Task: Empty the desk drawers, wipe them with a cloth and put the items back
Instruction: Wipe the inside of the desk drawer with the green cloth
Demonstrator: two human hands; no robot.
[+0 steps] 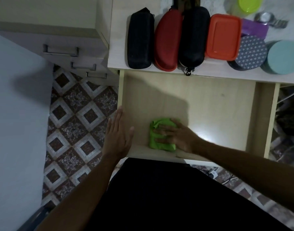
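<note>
A light wooden drawer (pixel 201 97) is pulled out from under the desk, and nothing lies in it but a cloth. The folded green cloth (pixel 157 144) sits on the drawer floor near the front left. My right hand (pixel 174 135) presses flat on the cloth with straight fingers. With its fingers straight, my left hand (pixel 118 135) rests on the drawer's left front corner. Along the desk top (pixel 117 52) stand a black case (pixel 140 39), a red case (pixel 167 42), another black case (pixel 193 37) and an orange box (pixel 223 36).
Further right on the desk are a patterned round tin (pixel 252 52), a teal round lid (pixel 284 57), a purple item (pixel 254 29), a green bowl (pixel 248 4) and a metal watch (pixel 268 18). Shut drawers with metal handles (pixel 61 50) stand at the left, above patterned floor tiles (pixel 79 114).
</note>
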